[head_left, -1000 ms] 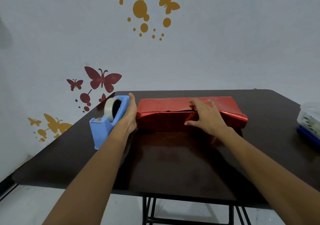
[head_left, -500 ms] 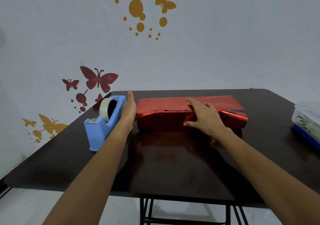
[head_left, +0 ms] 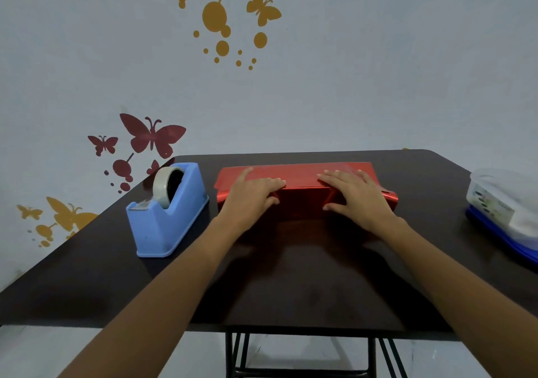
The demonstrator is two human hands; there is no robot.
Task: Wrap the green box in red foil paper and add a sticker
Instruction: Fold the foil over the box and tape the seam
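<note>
Left hand (head_left: 251, 194) and right hand (head_left: 355, 195) lie flat, fingers extended, pressing red foil paper (head_left: 302, 175) over a box on the dark table (head_left: 291, 278). The foil hides the box entirely. A plastic container (head_left: 500, 208) is cut off at right.

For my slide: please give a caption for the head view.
Left hand and right hand press red foil wrapping, blue tape dispenser beside.

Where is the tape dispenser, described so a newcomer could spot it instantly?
Start at the dark table. On its left side, beside the red foil parcel, stands the tape dispenser. It alone is light blue, with a pale tape roll on top.
</note>
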